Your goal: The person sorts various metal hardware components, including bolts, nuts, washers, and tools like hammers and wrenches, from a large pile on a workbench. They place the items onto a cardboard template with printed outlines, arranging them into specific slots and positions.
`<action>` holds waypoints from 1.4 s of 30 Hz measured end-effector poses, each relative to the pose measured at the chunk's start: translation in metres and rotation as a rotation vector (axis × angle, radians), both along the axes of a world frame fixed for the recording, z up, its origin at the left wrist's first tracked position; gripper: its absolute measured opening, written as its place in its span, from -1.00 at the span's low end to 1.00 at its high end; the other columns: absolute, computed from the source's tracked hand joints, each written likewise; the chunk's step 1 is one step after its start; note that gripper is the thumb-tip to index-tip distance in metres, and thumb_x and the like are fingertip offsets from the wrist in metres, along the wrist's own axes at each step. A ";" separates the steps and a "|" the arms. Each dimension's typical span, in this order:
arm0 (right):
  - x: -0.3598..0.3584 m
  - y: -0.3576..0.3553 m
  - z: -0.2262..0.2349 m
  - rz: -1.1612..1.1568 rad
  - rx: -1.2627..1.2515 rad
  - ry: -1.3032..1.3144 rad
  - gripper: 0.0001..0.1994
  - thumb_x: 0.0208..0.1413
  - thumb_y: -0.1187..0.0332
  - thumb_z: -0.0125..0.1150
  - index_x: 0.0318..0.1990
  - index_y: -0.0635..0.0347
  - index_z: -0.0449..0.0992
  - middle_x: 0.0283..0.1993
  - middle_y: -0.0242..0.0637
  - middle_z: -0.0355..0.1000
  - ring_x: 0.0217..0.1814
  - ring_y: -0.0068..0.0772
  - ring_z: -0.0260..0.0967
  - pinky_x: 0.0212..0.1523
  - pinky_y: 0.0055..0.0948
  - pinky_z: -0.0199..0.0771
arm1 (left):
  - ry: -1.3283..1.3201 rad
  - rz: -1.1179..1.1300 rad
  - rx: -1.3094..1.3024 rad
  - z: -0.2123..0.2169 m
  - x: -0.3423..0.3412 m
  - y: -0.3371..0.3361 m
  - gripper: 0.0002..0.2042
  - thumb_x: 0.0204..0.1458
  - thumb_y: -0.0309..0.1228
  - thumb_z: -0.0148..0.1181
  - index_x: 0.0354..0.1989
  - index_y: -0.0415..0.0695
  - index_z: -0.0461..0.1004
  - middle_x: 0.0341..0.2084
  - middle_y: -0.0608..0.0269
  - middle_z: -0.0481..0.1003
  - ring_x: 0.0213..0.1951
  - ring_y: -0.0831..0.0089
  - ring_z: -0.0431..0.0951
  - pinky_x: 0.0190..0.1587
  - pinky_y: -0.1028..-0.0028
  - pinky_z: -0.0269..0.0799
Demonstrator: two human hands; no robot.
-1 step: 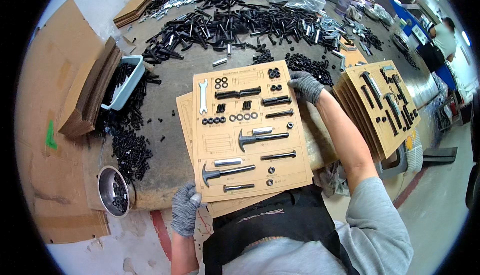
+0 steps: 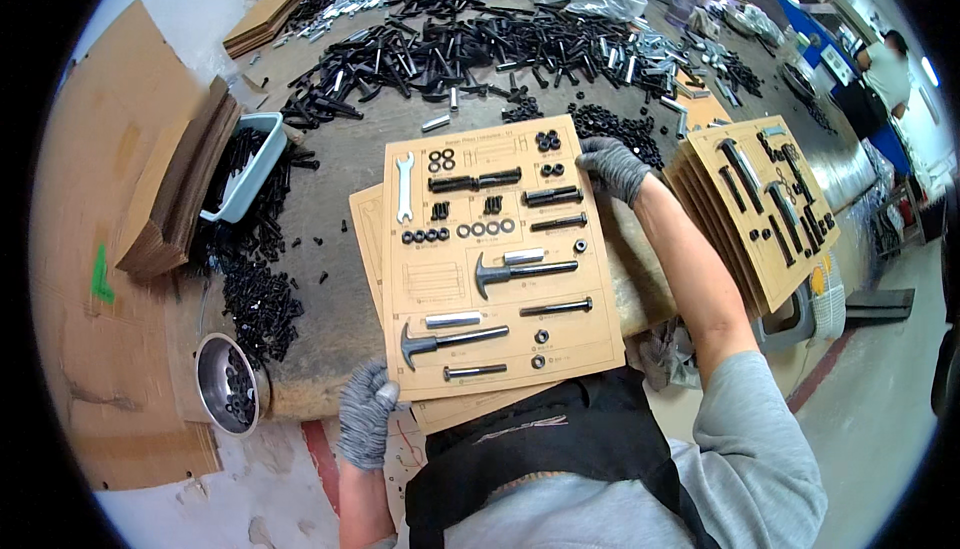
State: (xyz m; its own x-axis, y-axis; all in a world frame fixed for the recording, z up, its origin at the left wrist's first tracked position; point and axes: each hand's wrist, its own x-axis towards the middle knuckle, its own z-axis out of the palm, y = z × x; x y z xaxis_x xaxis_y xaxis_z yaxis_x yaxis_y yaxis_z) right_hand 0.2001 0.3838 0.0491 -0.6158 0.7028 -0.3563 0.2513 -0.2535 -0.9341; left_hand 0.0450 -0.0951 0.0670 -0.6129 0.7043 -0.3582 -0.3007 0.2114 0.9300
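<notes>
Barely anything has shifted: the left hand in a grey knitted glove (image 2: pixel 366 417) pinches the near-left corner of a tan rectangular cardboard sheet (image 2: pixel 505 306) by the table's (image 2: pixel 325 314) near edge, and the right hand, gloved alike (image 2: pixel 614 169), grasps its far-right side, so its black metal hardware (image 2: pixel 475 181) stays in place. Fingertips behind it are hidden, a second tan sheet (image 2: pixel 368 234) underneath is mostly covered, and the heaped black metal parts (image 2: pixel 430 54) beyond run together.

You are in a factory-like workshop: beyond your grey-gloved right fingers (image 2: pixel 598 154), heaps of loose black metal bolts (image 2: pixel 430 54) lie across a broad grey worktable (image 2: pixel 335 299); right of those fingers stand stacked brown cardboard sheets (image 2: pixel 703 219) and, farther off, a pale-shirted co-worker (image 2: pixel 886 77).
</notes>
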 end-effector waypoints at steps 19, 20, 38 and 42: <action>0.222 0.075 0.155 -0.644 0.111 0.173 -0.79 -0.06 0.58 0.17 -0.21 0.35 0.49 -0.35 -0.12 0.50 -0.46 -0.20 0.49 -0.45 -0.23 0.59 | 0.247 -0.698 0.326 0.171 -0.028 0.261 -0.40 -0.22 -0.20 0.37 0.00 -0.31 0.42 -0.29 0.27 0.51 -0.33 0.56 0.49 -0.32 0.60 0.45; 0.250 0.083 0.159 -0.654 0.178 0.127 -0.82 -0.06 0.58 0.18 -0.24 0.36 0.50 -0.36 -0.11 0.50 -0.47 -0.20 0.49 -0.46 -0.23 0.59 | 0.182 -0.726 0.298 0.174 -0.019 0.281 -0.40 -0.22 -0.24 0.36 0.02 -0.32 0.41 -0.30 0.28 0.51 -0.35 0.57 0.48 -0.33 0.61 0.44; 0.473 0.086 0.117 -1.208 0.295 0.072 -0.82 0.06 0.50 0.16 -0.16 0.27 0.47 -0.24 -0.21 0.49 -0.27 -0.33 0.48 -0.30 -0.36 0.61 | -0.017 -1.082 0.191 0.093 0.121 0.546 -0.52 -0.10 -0.54 0.06 0.10 -0.29 0.36 -0.27 0.31 0.51 -0.45 0.66 0.44 -0.52 0.75 0.36; 0.493 0.086 0.101 -1.263 0.268 0.093 -0.85 0.03 0.50 0.19 -0.21 0.24 0.49 -0.28 -0.20 0.51 -0.29 -0.33 0.50 -0.49 -0.41 0.58 | -0.080 -1.172 0.178 0.085 0.133 0.561 -0.58 -0.07 -0.55 0.13 0.06 -0.21 0.41 -0.29 0.36 0.52 -0.40 0.64 0.50 -0.45 0.72 0.46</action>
